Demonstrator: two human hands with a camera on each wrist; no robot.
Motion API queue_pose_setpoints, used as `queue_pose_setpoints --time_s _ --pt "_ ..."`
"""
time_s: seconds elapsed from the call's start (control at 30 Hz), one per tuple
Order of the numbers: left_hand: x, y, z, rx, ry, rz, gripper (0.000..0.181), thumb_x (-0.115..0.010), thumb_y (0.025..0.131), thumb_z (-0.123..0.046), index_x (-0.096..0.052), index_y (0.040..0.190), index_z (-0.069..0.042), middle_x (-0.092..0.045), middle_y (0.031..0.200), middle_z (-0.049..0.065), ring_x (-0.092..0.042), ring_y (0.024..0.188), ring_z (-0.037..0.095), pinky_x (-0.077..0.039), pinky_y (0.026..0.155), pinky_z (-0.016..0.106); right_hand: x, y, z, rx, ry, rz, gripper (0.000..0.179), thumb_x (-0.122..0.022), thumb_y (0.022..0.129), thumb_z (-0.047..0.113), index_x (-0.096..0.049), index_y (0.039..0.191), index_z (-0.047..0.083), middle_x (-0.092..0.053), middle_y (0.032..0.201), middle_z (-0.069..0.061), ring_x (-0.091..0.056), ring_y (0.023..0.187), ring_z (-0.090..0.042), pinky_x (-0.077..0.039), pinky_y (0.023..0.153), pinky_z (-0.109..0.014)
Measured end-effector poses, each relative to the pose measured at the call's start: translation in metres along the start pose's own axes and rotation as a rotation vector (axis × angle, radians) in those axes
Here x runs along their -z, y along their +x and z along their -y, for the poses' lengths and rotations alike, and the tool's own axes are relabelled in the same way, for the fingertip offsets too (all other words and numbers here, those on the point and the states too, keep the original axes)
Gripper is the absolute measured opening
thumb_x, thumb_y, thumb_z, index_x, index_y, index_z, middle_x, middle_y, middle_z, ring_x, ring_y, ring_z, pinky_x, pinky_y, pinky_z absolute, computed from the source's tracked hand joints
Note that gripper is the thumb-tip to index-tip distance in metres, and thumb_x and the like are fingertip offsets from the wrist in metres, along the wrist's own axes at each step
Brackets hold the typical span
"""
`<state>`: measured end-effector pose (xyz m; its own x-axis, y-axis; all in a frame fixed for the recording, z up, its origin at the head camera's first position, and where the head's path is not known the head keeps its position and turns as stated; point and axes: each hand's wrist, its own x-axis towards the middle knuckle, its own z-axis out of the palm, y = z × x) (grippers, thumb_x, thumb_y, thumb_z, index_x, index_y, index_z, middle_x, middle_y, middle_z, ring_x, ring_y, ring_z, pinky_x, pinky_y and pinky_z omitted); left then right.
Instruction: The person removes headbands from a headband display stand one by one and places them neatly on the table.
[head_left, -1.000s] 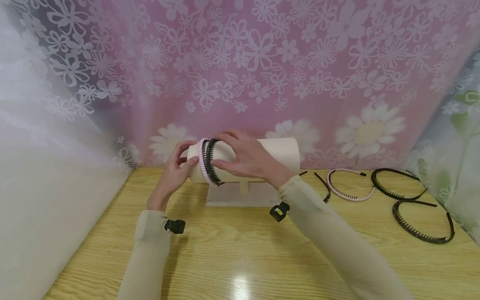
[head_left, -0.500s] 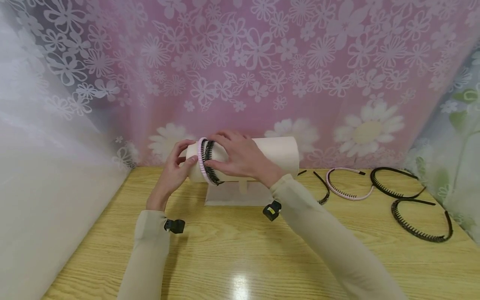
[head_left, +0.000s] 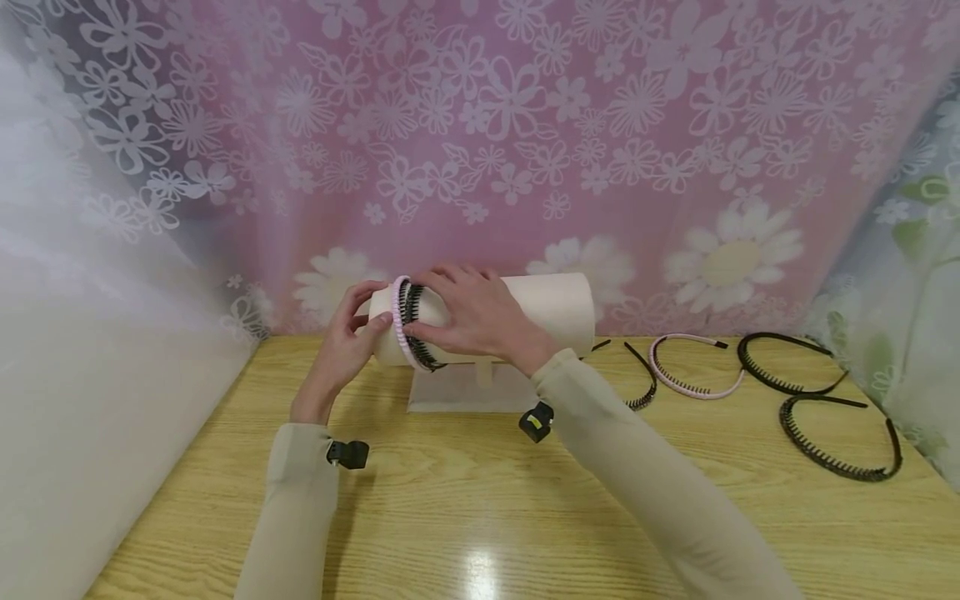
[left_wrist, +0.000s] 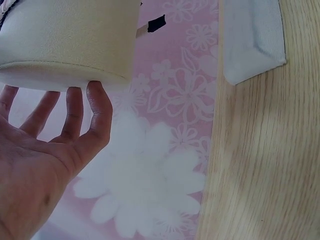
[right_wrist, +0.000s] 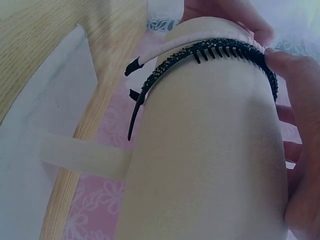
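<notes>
A cream cylindrical headband stand (head_left: 543, 304) lies crosswise on a short post and flat base (head_left: 450, 392). Round its left part sit a pink headband (head_left: 400, 325) and, close on its right, a glittery black toothed headband (right_wrist: 172, 62). My left hand (head_left: 347, 346) holds the stand's left end, thumb on the front; in the left wrist view several fingertips press its end face. My right hand (head_left: 476, 312) spans the top of the cylinder and grips the black headband, thumb on its front edge (right_wrist: 265, 57). The other fingers reach over the back, partly hidden.
Right of the stand on the wooden table (head_left: 450, 500) lie a pink toothed headband (head_left: 693, 392), a black one (head_left: 772, 383), a dark glittery one (head_left: 832, 462) and another dark one (head_left: 643, 400) partly behind my right arm. A pink floral curtain (head_left: 480, 150) hangs behind.
My right hand has slid the black headband slightly left along the cylinder, closer to the pink one. The left hand keeps its hold on the stand's end.
</notes>
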<state>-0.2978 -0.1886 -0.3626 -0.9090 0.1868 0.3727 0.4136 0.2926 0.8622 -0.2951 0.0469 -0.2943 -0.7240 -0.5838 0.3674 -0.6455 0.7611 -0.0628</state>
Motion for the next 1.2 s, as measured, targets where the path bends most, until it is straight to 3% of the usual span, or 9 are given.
queue_pose_setpoints --time_s 0.37,0.83,1.2 --pt "-0.001 -0.002 -0.002 0.013 -0.009 -0.01 0.048 -0.059 0.104 -0.027 -0.044 0.149 -0.025 -0.039 0.16 0.007 -0.056 0.12 0.039 -0.056 0.072 0.029 0.002 0.0 0.003 -0.031 0.016 0.015 0.068 -0.058 0.09 0.063 -0.048 0.146 0.025 -0.061 0.143 -0.002 -0.054 0.136 -0.029 -0.042 0.108 -0.055" --pt "-0.003 -0.002 -0.002 0.023 -0.01 -0.009 0.047 -0.059 0.104 -0.029 -0.045 0.148 -0.027 -0.04 0.16 0.005 -0.056 0.119 0.038 -0.055 0.07 0.031 0.011 -0.003 -0.001 -0.02 0.016 0.083 0.073 -0.059 0.09 0.056 -0.044 0.153 0.024 -0.051 0.154 -0.002 -0.048 0.143 -0.03 -0.038 0.116 -0.055" --pt "-0.003 -0.002 -0.002 0.026 0.002 -0.015 0.048 -0.059 0.104 -0.033 -0.044 0.149 -0.029 -0.038 0.161 0.002 -0.055 0.123 0.037 -0.055 0.074 0.034 0.021 -0.01 -0.011 -0.091 0.04 0.096 0.068 -0.056 0.089 0.052 -0.046 0.152 0.027 -0.057 0.149 -0.001 -0.053 0.137 -0.028 -0.041 0.112 -0.055"
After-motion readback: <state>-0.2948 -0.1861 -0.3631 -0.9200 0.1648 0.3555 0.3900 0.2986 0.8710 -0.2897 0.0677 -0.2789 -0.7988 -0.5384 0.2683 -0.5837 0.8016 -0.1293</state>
